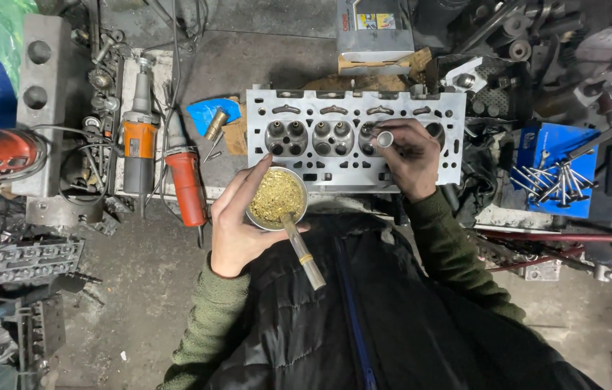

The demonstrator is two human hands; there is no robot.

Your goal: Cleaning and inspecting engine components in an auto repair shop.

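One grey cylinder head (354,137) lies at twelve o'clock, and one round tin (276,198) of yellowish paste sits at centre. Two orange power tools (139,137) lie at ten o'clock, and one blue tray (556,170) of many valves, too tangled to count, is at three o'clock.

Top centre, a grey rectangular box (372,29) stands behind the workbench, wearing a small red, yellow and blue label (375,21). Far right, a blue packet (541,144) lies flat under loose valves (555,180).

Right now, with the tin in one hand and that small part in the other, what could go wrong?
The left hand holds the open tin of yellow paste at the bench edge; a slip could spill it. The right hand pinches a small metal cylinder above the cylinder head; dropped, it might mark a chamber.
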